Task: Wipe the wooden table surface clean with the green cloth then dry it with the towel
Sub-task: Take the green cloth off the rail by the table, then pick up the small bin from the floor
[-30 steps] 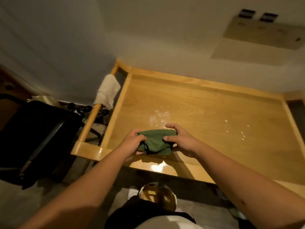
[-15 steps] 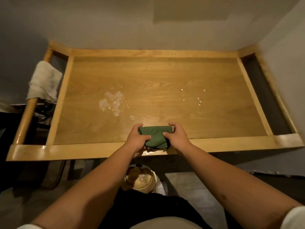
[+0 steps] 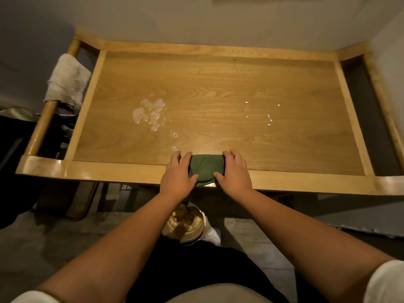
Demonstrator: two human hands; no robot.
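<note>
The folded green cloth (image 3: pixel 205 168) lies on the near edge of the wooden table (image 3: pixel 218 88), half over the front rim. My left hand (image 3: pixel 177 177) grips its left end and my right hand (image 3: pixel 235 174) grips its right end, thumbs pressed on top. A wet puddle (image 3: pixel 150 113) glistens on the table's left half, with small drops trailing toward the cloth. Several white crumbs (image 3: pixel 267 119) are scattered on the right half. A whitish towel (image 3: pixel 66 83) hangs over the round rail at the table's left end.
A raised wooden rim runs around the tabletop. A bucket (image 3: pixel 185 224) with something in it stands on the floor under the front edge, by my feet. Dark furniture stands at the far left. A wall closes off the back and right.
The view has swung to face the table square on. Both hands stay on the green cloth, which now lies lower and flatter on the front edge.
</note>
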